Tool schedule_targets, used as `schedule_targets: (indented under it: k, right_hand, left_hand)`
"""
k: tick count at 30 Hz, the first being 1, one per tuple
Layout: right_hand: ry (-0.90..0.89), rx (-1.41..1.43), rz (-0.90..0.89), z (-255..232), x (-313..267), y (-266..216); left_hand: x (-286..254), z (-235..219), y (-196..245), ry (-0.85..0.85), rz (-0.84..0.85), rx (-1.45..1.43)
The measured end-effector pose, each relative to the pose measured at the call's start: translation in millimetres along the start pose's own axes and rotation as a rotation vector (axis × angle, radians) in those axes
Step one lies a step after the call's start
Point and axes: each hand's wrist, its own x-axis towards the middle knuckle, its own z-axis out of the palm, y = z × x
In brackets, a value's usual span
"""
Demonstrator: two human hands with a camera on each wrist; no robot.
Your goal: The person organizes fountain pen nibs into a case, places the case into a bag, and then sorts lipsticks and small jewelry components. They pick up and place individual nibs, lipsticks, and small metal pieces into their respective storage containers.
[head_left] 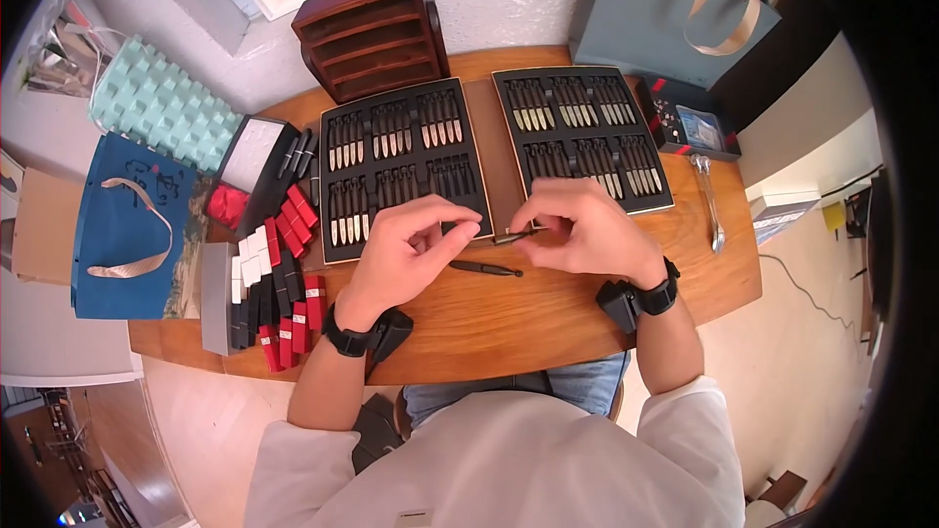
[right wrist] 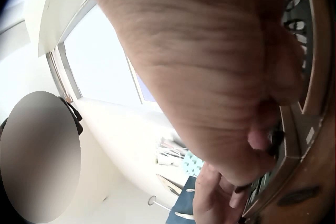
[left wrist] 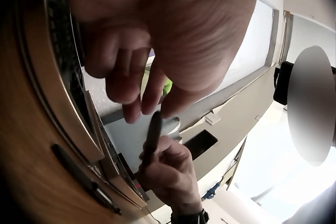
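My right hand [head_left: 587, 230] pinches a slim dark pen [head_left: 515, 235] between thumb and fingers, just in front of the two display trays. Its tapered end points toward my left hand [head_left: 413, 240]. In the left wrist view, that tip lies right by the left fingertips, and the left fingers are loosely bent. Below both hands, a second dark pen [head_left: 487, 269] lies on the wooden table; the left wrist view shows it closer. Two black trays, a left tray [head_left: 401, 176] and a right tray [head_left: 577, 137], hold rows of dark pens with pale tips.
A small brown wooden shelf [head_left: 372, 37] stands behind the trays. At left are red, white and black small boxes [head_left: 284, 284] and a blue paper bag [head_left: 132, 235]. A grey gift bag [head_left: 655, 15], an open black box [head_left: 690, 117] and a metal tool [head_left: 709, 200] occupy the right.
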Motion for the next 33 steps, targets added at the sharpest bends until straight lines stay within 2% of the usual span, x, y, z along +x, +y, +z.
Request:
schedule_targets:
  k: [2, 3, 5, 11, 15, 17, 18, 20, 24, 27, 29, 32, 33]
  right_hand:
    - [0.207, -0.011, -0.029, 3, 0, -1]
    - [0.208, -0.012, -0.03, 4, 0, 1]
    - [0.199, 0.183, 0.014, 4, 0, 4]
    - [0.24, 0.251, -0.02, 2, 0, 14]
    - [0.261, 0.301, -0.068, 4, 0, 15]
    - [0.259, 0.653, 0.048, 7, 0, 9]
    - [0.261, 0.652, 0.049, 7, 1, 8]
    - [0.22, 0.778, 0.256, 9, 2, 7]
    - [0.197, 0.788, 0.258, 14, 4, 14]
    - [0.183, 0.752, 0.297, 14, 6, 11]
    - [0.163, 0.89, 0.279, 11, 6, -1]
    - [0.149, 0.873, 0.264, 11, 14, 11]
    - [0.208, 0.857, 0.256, 14, 22, 13]
  left_hand:
    - [-3, 3, 2, -0.046, -0.176, -0.239]
    - [-3, 1, 4, -0.046, -0.175, -0.238]
    - [-1, -3, 16, -0.122, -0.347, -0.39]
    - [0, -4, 17, -0.098, -0.347, -0.574]
    - [-2, -6, 13, -0.104, -0.349, -0.584]
    - [-3, -5, 11, -0.143, -0.359, -0.52]
    - [-4, -4, 11, -0.145, -0.359, -0.52]
    - [-4, -5, 17, -0.196, -0.448, -0.655]
    - [-3, -3, 21, -0.184, -0.487, -0.665]
    - [-2, -4, 19, -0.231, -0.516, -0.558]
    - [-1, -5, 24, -0.257, -0.538, -0.606]
    - [-3, -10, 26, -0.146, -0.555, -0.49]
    - [-1, -9, 21, 0.021, -0.531, -0.336]
